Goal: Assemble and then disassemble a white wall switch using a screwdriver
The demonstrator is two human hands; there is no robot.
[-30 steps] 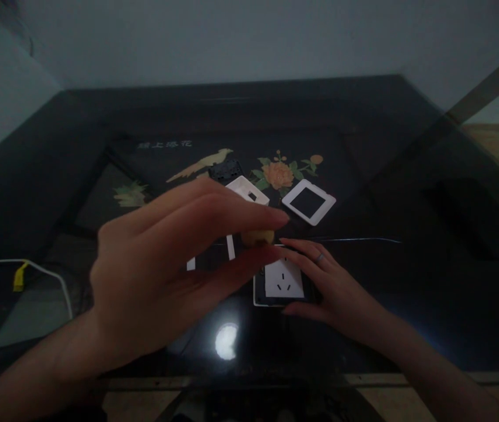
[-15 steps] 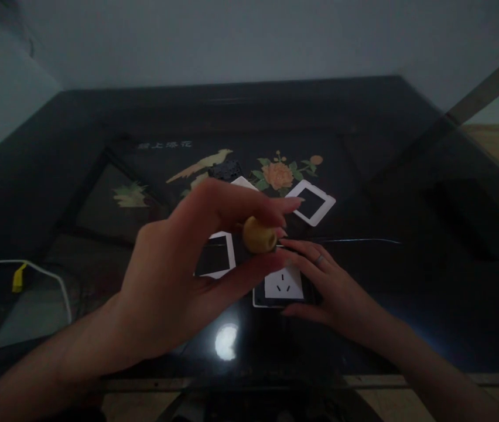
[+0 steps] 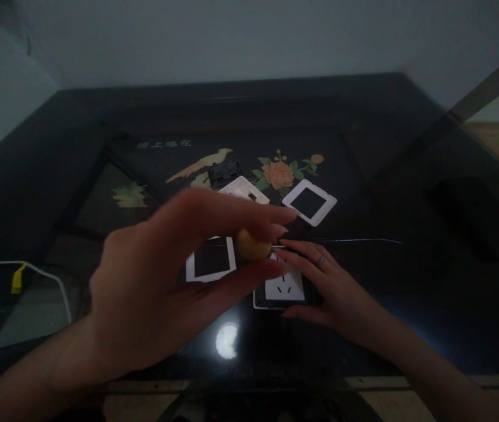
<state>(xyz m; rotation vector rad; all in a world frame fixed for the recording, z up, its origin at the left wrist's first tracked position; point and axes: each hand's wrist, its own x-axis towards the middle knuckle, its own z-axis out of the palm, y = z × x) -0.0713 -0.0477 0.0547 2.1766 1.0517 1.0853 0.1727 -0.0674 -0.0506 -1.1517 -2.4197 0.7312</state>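
My left hand (image 3: 166, 281) is closed, thumb and fingers pinching the yellow rounded handle of a screwdriver (image 3: 253, 246) above the table; its shaft is hidden from me. Just beyond and below lies a wall socket (image 3: 283, 287), a white face with slots in a black-edged frame. My right hand (image 3: 320, 281), a ring on one finger, rests around the socket's right side, holding it against the table. A white square cover frame (image 3: 190, 266) lies left of the socket, partly behind my left hand.
Farther back are another white frame (image 3: 310, 202), a white box-like plate (image 3: 243, 189) and a dark square part (image 3: 225, 172). A white cable (image 3: 47, 268) with a yellow tag (image 3: 17, 280) runs along the left. The glossy black table (image 3: 385, 299) bears a painted flower and bird.
My left hand has shifted slightly left and its wrist has turned, tilting the screwdriver handle so its end faces me less. My right hand and the socket stay almost in place.
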